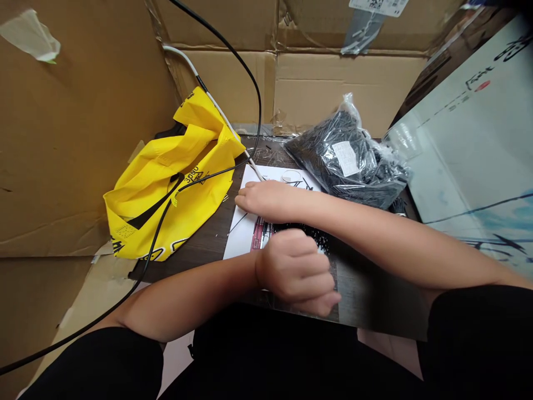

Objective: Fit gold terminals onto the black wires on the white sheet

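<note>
My left hand point(297, 272) is closed in a fist over the front edge of the dark table point(370, 289). Its knuckles face up, and whatever is inside the fingers, if anything, is hidden. My right hand point(268, 201) reaches across from the right, its fingers bent down over a white printed sheet point(241, 241). Those fingers look closed, but their undersides are out of sight. A white cable point(222, 111) runs down to just behind this hand. Small thin black pieces point(318, 236) lie in a heap between my two arms, partly covered by them.
A yellow bag point(200, 194) slumps at the left, with a black cable point(259, 94) looping over it. Behind my right forearm sits a clear plastic bag point(366, 161) full of thin black pieces. Cardboard walls point(333, 89) stand at the back and left; a pale printed panel point(478, 144) leans at right.
</note>
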`<action>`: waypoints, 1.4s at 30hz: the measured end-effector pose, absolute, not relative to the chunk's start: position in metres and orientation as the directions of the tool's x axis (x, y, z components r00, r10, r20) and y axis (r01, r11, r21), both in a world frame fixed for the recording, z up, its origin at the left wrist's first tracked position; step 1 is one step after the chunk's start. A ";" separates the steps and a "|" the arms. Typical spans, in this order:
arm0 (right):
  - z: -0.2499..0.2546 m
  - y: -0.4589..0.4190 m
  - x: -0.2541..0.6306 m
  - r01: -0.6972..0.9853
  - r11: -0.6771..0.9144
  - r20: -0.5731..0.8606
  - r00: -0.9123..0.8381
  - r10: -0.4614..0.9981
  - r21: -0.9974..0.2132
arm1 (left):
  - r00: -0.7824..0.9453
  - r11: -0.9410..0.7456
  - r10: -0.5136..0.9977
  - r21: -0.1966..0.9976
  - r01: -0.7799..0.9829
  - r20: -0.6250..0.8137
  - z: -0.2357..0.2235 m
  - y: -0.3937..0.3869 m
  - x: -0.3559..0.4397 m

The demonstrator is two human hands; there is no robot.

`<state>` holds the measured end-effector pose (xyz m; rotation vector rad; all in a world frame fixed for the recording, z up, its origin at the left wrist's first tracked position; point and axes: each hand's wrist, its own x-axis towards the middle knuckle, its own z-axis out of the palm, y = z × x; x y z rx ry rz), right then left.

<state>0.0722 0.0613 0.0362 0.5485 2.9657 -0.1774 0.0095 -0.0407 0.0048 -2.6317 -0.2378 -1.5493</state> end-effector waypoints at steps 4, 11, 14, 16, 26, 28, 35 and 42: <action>0.065 0.067 0.123 0.505 0.840 -0.010 -0.858 0.514 -0.198 | 0.133 -0.775 0.454 0.317 0.546 0.881 0.006 -0.019 0.001; 0.095 0.049 0.195 0.642 0.561 0.033 -0.642 0.766 -0.522 | 0.145 -0.573 0.731 0.484 0.662 0.667 -0.001 0.002 0.006; 0.091 0.037 0.199 0.629 0.523 0.067 -0.601 0.797 -0.575 | 0.179 -0.582 0.714 0.432 0.689 0.677 -0.003 -0.001 0.006; 0.089 0.036 0.206 0.633 0.481 0.083 -0.552 0.830 -0.607 | 0.165 -0.575 0.716 0.439 0.691 0.678 -0.004 0.000 0.005; 0.047 0.086 0.288 0.973 0.206 -0.212 -0.223 0.951 -0.101 | 0.250 -0.608 0.794 0.724 0.325 0.554 -0.011 -0.002 0.012; 0.037 0.092 0.291 0.978 0.206 -0.219 -0.210 0.953 -0.043 | 0.249 -0.602 0.798 0.734 0.314 0.548 -0.010 -0.005 0.013; 0.038 0.093 0.291 0.978 0.188 -0.252 -0.160 0.954 0.088 | 0.262 -0.560 0.825 0.783 0.270 0.501 -0.013 -0.003 0.011; 0.044 0.089 0.292 0.978 0.199 -0.313 -0.172 0.934 0.059 | 0.215 -0.607 0.792 0.707 0.363 0.571 -0.013 -0.002 0.008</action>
